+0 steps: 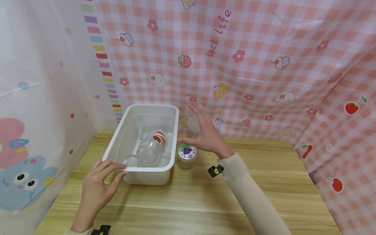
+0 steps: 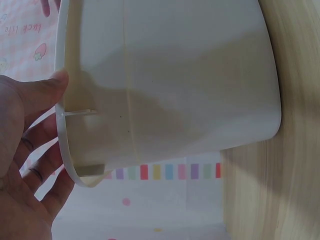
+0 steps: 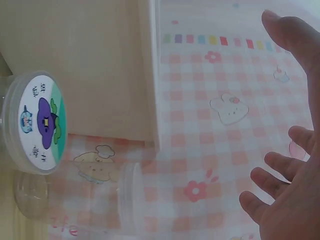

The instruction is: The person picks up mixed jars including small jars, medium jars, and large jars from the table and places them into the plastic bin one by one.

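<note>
A white plastic bin (image 1: 146,176) stands on the table. My left hand (image 1: 98,186) grips its near left rim; in the left wrist view the thumb (image 2: 47,92) lies on the outer side and the fingers are behind the rim. Inside lie a clear plastic bottle (image 1: 151,148) with an orange-red label and, at the near left corner, a clear round container (image 1: 131,161). My right hand (image 1: 207,133) hovers right of the bin, fingers spread, holding nothing. Below it is a clear jar (image 1: 186,160) with a grape-picture lid (image 3: 44,122). Behind stands another clear jar (image 3: 131,200) with a translucent lid.
The wooden table (image 1: 205,202) extends in front of and to the right of the bin. A pink checked cloth (image 1: 249,81) hangs behind the table and along its right side, and a white printed cloth (image 1: 44,98) hangs at the left.
</note>
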`<action>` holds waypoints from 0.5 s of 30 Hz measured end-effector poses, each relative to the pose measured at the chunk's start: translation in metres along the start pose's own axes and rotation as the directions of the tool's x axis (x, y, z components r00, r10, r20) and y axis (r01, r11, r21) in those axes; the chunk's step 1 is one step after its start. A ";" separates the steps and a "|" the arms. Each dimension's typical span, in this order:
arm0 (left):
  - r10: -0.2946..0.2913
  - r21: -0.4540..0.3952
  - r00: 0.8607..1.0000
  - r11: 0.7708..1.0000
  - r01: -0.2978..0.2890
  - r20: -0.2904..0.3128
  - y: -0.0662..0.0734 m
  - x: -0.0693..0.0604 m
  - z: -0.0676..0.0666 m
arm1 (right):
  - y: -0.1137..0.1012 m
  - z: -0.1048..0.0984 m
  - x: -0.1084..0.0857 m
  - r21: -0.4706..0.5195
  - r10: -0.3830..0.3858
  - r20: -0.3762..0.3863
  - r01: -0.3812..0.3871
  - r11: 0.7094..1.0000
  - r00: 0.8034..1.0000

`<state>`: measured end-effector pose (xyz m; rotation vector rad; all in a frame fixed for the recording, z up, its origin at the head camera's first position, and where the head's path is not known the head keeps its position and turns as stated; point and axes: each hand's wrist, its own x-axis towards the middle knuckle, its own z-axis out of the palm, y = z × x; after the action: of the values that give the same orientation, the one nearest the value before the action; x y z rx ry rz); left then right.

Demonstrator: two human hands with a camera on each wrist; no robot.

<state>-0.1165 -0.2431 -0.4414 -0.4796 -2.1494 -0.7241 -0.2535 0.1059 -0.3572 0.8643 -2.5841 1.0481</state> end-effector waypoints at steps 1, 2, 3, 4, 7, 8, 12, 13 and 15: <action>0.003 -0.005 1.000 1.000 -0.003 -0.007 -0.001 0.000 0.001 | 0.002 0.000 -0.002 0.012 0.005 -0.013 -0.005 1.000 1.000; 0.005 -0.010 1.000 1.000 -0.005 -0.014 -0.001 0.000 0.001 | 0.004 0.000 -0.004 0.024 0.015 -0.021 -0.014 1.000 1.000; 0.006 -0.012 1.000 1.000 -0.006 -0.016 -0.001 0.000 0.001 | 0.006 0.001 -0.006 0.031 0.027 -0.027 -0.026 0.999 0.999; 0.006 -0.013 1.000 1.000 -0.007 -0.017 -0.001 0.000 0.002 | 0.008 0.001 -0.008 0.043 0.042 -0.030 -0.040 0.998 0.999; 0.004 -0.012 1.000 1.000 -0.005 -0.018 -0.001 -0.001 0.002 | 0.014 0.004 -0.015 0.062 0.090 -0.029 -0.088 0.994 0.995; 0.003 -0.010 1.000 1.000 -0.003 -0.017 -0.001 -0.001 0.002 | 0.016 0.005 -0.018 0.071 0.107 -0.028 -0.105 0.992 0.994; -0.003 0.010 1.000 1.000 0.003 -0.002 0.000 -0.001 0.000 | 0.024 0.011 -0.027 0.115 0.160 -0.043 -0.154 0.981 0.986; -0.005 0.015 1.000 1.000 0.005 0.004 0.000 -0.001 0.000 | 0.025 0.012 -0.029 0.126 0.166 -0.047 -0.159 0.979 0.985; -0.005 0.018 1.000 1.000 0.005 0.008 0.000 -0.001 -0.001 | 0.028 0.015 -0.033 0.151 0.181 -0.053 -0.172 0.974 0.982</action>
<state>-0.1152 -0.2435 -0.4418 -0.4681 -2.1632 -0.7064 -0.2434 0.1262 -0.3975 0.6260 -2.5922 1.3051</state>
